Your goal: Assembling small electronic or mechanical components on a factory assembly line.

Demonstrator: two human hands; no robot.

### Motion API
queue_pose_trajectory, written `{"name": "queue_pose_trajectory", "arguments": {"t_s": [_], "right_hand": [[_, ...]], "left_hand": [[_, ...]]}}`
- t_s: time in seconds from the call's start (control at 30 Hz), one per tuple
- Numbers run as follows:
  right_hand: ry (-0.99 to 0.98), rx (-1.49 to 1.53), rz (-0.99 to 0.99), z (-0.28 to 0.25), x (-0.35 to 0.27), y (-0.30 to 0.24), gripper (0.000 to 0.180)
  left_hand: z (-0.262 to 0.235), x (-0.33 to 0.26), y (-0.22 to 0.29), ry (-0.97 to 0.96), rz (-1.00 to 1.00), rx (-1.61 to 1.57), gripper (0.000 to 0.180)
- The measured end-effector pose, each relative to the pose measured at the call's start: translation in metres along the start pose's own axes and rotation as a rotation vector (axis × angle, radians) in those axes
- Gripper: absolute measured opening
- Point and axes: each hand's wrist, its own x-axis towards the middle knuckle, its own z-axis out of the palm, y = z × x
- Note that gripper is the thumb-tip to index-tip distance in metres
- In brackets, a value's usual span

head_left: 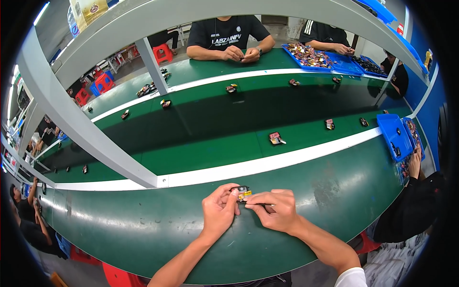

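Over the near green worktop, my left hand is closed around a small black casing with yellow and silvery parts showing inside. My right hand comes in from the right, fingers pinched on a thin dark stick-like tool. The tool's tip reaches the lower edge of the casing, though the exact contact is too small to make out. Beyond my hands, a similar casing with red and pale parts lies on the green conveyor belt.
A white rail divides worktop from belt. A grey post rises at left. Several more small casings sit along the belt. Blue trays stand at right beside a co-worker's hand; another person works opposite.
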Motion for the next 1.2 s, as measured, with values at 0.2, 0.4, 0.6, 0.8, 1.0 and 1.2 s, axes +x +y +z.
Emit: {"name": "queue_pose_trajectory", "arguments": {"t_s": [0.2, 0.4, 0.6, 0.8, 1.0, 1.2], "right_hand": [[0.054, -0.015, 0.081, -0.006, 0.009, -0.008, 0.017], [0.117, -0.068, 0.149, -0.004, -0.003, 0.009, 0.017], [0.135, -0.083, 0.212, -0.011, 0.004, 0.006, 0.015], [0.133, -0.092, 0.240, -0.012, 0.001, 0.014, 0.015], [0.157, -0.076, 0.194, -0.010, -0.001, 0.018, 0.018], [0.103, -0.096, 0.263, -0.012, 0.001, 0.013, 0.014]], "left_hand": [[-0.015, 0.019, 0.015, 0.122, -0.061, 0.138, 0.020], [-0.043, 0.120, 0.017, 0.274, 0.077, 0.346, 0.019], [-0.085, 0.156, 0.006, 0.317, 0.342, 1.132, 0.016], [-0.032, 0.156, 0.050, 0.337, 0.500, 1.344, 0.020], [0.057, 0.207, 0.014, -0.274, 0.505, 0.917, 0.016], [0.062, 0.217, 0.010, -0.336, 0.228, 1.004, 0.011]]}}
